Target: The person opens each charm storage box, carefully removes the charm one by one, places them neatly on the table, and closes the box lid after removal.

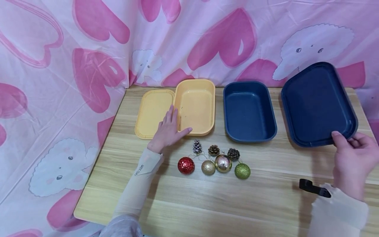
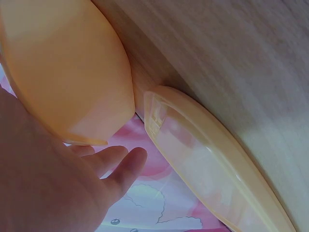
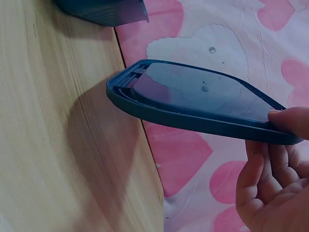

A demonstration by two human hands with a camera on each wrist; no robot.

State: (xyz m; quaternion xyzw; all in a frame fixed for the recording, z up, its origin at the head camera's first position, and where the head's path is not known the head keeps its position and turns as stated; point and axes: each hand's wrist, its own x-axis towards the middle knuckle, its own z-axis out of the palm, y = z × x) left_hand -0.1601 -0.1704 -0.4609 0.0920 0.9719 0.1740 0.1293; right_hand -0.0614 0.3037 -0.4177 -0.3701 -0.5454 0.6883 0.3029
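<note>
My right hand (image 1: 353, 154) grips the near corner of a dark blue lid (image 1: 319, 105), thumb on top and fingers beneath. In the right wrist view the lid (image 3: 193, 104) is raised off the table and casts a shadow. To its left stands a dark blue box (image 1: 250, 115) with nothing inside. My left hand (image 1: 168, 130) is spread over the left rim of a yellow box (image 1: 196, 108), its fingers straight. The yellow lid (image 1: 154, 113) lies left of that box, inner side up; the left wrist view shows the yellow box (image 2: 67, 72) beside the fingers.
In front of the boxes lie a red ball (image 1: 186, 165), a pale gold glitter ball (image 1: 208, 167), a shiny gold ball (image 1: 223, 163), a green ball (image 1: 242, 171) and several pine cones (image 1: 214, 150). A pink heart-print curtain (image 1: 207, 39) hangs behind the wooden table (image 1: 207, 204).
</note>
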